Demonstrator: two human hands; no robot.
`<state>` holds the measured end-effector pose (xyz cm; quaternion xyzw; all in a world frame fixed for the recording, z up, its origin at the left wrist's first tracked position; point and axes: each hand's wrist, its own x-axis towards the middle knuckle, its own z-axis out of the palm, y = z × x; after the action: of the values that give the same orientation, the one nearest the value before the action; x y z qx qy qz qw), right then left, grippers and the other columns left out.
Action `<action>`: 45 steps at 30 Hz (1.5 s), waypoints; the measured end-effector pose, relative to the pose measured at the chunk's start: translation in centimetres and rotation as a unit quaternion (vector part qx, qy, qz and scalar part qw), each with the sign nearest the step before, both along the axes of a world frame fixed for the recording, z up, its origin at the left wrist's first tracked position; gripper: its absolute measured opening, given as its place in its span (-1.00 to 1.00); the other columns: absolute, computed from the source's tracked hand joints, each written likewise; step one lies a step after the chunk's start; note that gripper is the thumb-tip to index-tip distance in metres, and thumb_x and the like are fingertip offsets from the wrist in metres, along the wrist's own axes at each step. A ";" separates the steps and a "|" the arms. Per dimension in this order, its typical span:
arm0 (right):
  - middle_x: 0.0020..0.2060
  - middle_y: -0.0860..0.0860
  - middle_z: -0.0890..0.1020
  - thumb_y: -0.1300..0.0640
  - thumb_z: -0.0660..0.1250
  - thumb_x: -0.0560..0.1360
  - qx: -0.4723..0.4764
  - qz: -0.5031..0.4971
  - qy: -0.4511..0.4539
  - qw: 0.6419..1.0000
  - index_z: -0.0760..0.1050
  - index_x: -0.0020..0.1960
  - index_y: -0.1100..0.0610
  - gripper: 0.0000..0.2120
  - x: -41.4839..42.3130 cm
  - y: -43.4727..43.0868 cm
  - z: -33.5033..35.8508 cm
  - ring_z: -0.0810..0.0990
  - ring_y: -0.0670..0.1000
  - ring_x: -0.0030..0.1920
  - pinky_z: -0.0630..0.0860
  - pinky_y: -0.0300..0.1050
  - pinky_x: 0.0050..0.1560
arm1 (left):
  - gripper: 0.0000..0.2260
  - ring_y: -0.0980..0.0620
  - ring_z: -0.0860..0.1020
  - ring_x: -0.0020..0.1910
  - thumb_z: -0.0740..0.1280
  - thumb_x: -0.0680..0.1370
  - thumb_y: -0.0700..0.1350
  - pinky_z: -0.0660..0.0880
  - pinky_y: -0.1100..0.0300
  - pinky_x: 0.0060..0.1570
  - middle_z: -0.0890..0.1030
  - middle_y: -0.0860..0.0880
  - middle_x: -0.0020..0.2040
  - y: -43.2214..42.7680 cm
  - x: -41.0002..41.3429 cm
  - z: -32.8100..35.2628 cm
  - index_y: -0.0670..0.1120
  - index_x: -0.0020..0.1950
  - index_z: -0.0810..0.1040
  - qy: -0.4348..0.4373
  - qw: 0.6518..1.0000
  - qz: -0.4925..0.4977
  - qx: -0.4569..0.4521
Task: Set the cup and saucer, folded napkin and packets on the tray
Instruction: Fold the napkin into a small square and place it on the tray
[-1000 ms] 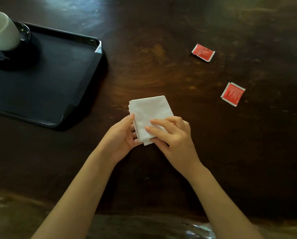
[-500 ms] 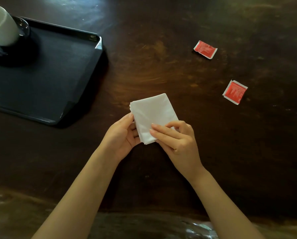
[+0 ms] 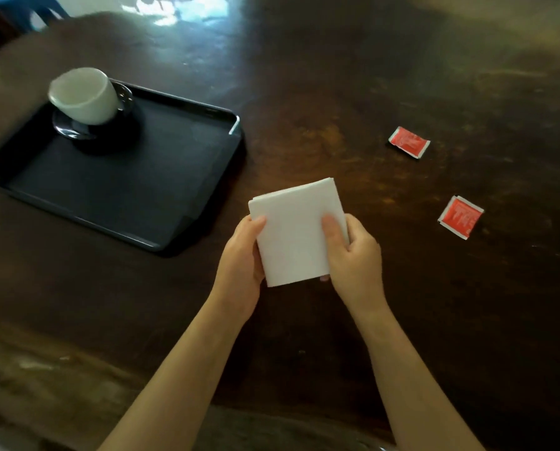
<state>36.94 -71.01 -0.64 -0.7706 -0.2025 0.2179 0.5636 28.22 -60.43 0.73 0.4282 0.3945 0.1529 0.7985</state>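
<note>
Both bare forearms rise from the bottom edge toward frame centre, where the left hand [image 3: 239,255] and right hand [image 3: 353,255] face each other, thumbs on top, fingers curled in a pinch.

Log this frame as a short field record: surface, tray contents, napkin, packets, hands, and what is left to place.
surface: dark wooden table
tray: black tray, to the person's left
on tray: white cup on dark saucer, far left corner
napkin: folded white napkin, off the tray, held at both side edges
left hand: grip on napkin's left edge
right hand: grip on right edge, thumb on top
packets: far red packet and near red packet, on table right of napkin
left to place: napkin, both packets
</note>
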 end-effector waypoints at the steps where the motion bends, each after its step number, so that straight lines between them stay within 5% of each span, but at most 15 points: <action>1: -0.19 -0.10 0.59 -0.13 0.15 0.54 0.016 0.016 -0.014 1.000 0.40 -0.08 -0.12 -0.88 -0.7 0.8 0.4 0.62 -0.23 -0.19 0.53 -0.33 -0.43 | -0.81 -0.03 0.62 0.00 0.17 0.56 0.09 0.58 0.03 -0.09 0.60 -0.02 0.06 0.8 -0.2 0.7 0.11 0.14 0.44 0.022 0.999 0.020 0.021; 5: -0.20 -0.06 0.61 -0.09 0.18 0.52 0.065 0.045 0.004 0.997 0.45 -0.10 -0.06 -0.85 -3.3 4.1 1.3 0.63 -0.13 -0.19 0.59 -0.22 -0.34 | -0.82 0.02 0.60 -0.10 0.10 0.57 0.17 0.59 0.08 -0.15 0.58 -0.01 -0.08 3.6 -1.7 2.2 0.13 -0.08 0.42 0.115 0.966 0.082 0.215; 8: -0.19 -0.05 0.62 -0.11 0.19 0.51 0.064 0.034 -0.007 0.997 0.47 -0.11 -0.07 -0.84 -4.5 6.8 1.9 0.63 -0.10 -0.18 0.61 -0.11 -0.25 | -0.86 0.29 0.53 -0.29 0.12 0.59 0.06 0.48 0.40 -0.36 0.50 0.07 -0.22 5.9 -3.7 2.9 0.06 -0.11 0.37 0.102 0.922 0.076 0.366; 10: -0.22 -0.08 0.60 -0.17 0.17 0.49 0.050 0.018 -0.043 0.998 0.43 -0.13 -0.10 -0.83 -5.3 9.0 2.7 0.61 -0.16 -0.20 0.59 -0.22 -0.28 | -0.89 0.36 0.48 -0.34 0.14 0.59 0.01 0.43 0.45 -0.40 0.47 0.08 -0.26 7.7 -5.0 3.2 0.02 -0.09 0.36 0.087 0.905 0.041 0.415; 15: -0.33 -0.15 0.53 0.00 0.19 0.56 0.031 -0.076 -0.133 0.988 0.38 -0.24 -0.09 -0.81 -9.2 15.7 4.1 0.56 -0.25 -0.24 0.49 -0.40 -0.38 | -0.87 0.29 0.49 -0.34 0.17 0.58 -0.02 0.44 0.42 -0.40 0.49 0.07 -0.28 13.8 -7.8 3.8 0.07 -0.17 0.37 0.046 0.901 0.029 0.431; 22: -0.30 -0.03 0.59 -0.02 0.19 0.55 0.047 -0.135 -0.033 0.989 0.47 -0.20 -0.03 -0.80 -13.7 24.3 2.8 0.61 -0.09 -0.25 0.56 -0.27 -0.34 | -0.86 0.20 0.49 -0.34 0.20 0.58 -0.02 0.44 0.34 -0.35 0.51 0.05 -0.27 23.4 -11.1 2.5 0.00 -0.15 0.44 0.044 0.915 -0.022 0.400; 25: -0.16 0.03 0.63 -0.08 0.20 0.54 0.016 -0.134 0.078 0.988 0.52 -0.05 0.05 -0.77 -13.5 26.4 1.3 0.63 0.03 -0.15 0.62 0.02 -0.14 | -0.80 0.12 0.45 -0.31 0.22 0.57 0.00 0.40 0.22 -0.28 0.50 0.01 -0.27 26.6 -10.0 1.2 -0.10 -0.14 0.47 0.080 0.925 -0.052 0.368; 28: 0.06 -0.07 0.55 -0.02 0.28 0.52 -0.007 -0.135 0.099 0.986 0.40 0.22 0.02 -0.70 -12.9 27.0 0.3 0.56 -0.07 0.01 0.59 -0.07 0.01 | -0.74 0.12 0.48 -0.22 0.21 0.56 0.07 0.41 0.23 -0.24 0.52 0.03 -0.19 29.6 -7.2 0.0 -0.12 -0.01 0.50 0.138 0.932 -0.080 0.326; 30: 0.11 -0.11 0.47 0.06 0.30 0.51 -0.025 -0.151 0.081 0.985 0.32 0.34 0.00 -0.58 -12.0 27.3 -0.5 0.49 -0.11 0.06 0.51 -0.17 0.05 | -0.63 0.01 0.54 -0.02 0.26 0.52 0.11 0.50 0.11 0.01 0.57 -0.04 0.01 31.2 -5.3 -0.7 -0.13 0.16 0.49 0.163 0.949 -0.116 0.242; 33: 0.22 -0.03 0.45 0.11 0.25 0.54 -0.058 -0.205 0.050 0.976 0.26 0.41 0.06 -0.55 -9.7 28.8 -2.0 0.44 -0.07 0.16 0.47 -0.13 0.17 | -0.60 -0.09 0.52 0.18 0.28 0.53 -0.20 0.44 0.03 0.23 0.52 -0.14 0.22 32.2 -3.9 -1.1 -0.16 0.37 0.37 0.071 0.977 -0.161 0.119; 35: 0.29 0.02 0.44 0.13 0.24 0.54 -0.073 -0.240 0.039 0.967 0.27 0.41 0.09 -0.55 -8.1 30.2 -3.0 0.43 0.00 0.24 0.45 -0.03 0.26 | -0.57 -0.02 0.51 0.17 0.21 0.50 -0.38 0.44 0.09 0.22 0.53 -0.08 0.21 32.3 -3.8 -1.8 -0.07 0.33 0.41 0.040 0.965 -0.213 0.149; 38: 0.28 0.09 0.42 0.18 0.25 0.53 -0.076 -0.282 0.016 0.956 0.30 0.36 0.13 -0.59 -6.2 32.0 -3.7 0.44 0.04 0.23 0.43 -0.13 0.20 | -0.36 0.02 0.36 0.36 0.20 0.46 -0.40 0.31 0.06 0.37 0.33 0.00 0.44 32.7 -2.5 -3.3 -0.02 0.49 0.19 0.062 0.951 -0.224 0.204; 41: 0.30 0.12 0.37 0.21 0.28 0.51 -0.107 -0.277 -0.024 0.955 0.28 0.36 0.16 -0.56 -5.1 32.9 -3.7 0.43 0.06 0.24 0.41 -0.16 0.17 | -0.37 0.03 0.26 0.44 0.18 0.48 -0.38 0.23 0.09 0.42 0.24 0.00 0.50 33.0 -0.7 -3.9 -0.04 0.51 0.13 0.085 0.935 -0.209 0.275; 45: 0.36 0.11 0.31 0.15 0.30 0.51 -0.230 -0.170 -0.116 0.951 0.19 0.44 0.18 -0.46 -4.6 32.6 -4.8 0.29 0.09 0.35 0.35 -0.11 0.28 | -0.42 0.02 0.09 0.51 0.16 0.53 -0.35 0.04 0.21 0.44 0.12 -0.05 0.54 33.0 0.2 -5.7 -0.12 0.52 0.08 0.118 0.848 -0.262 0.446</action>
<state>32.32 -38.40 -5.43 -0.9224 -0.0765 0.0691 0.3721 28.46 -27.42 -4.94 0.8403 0.2485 0.0456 0.4797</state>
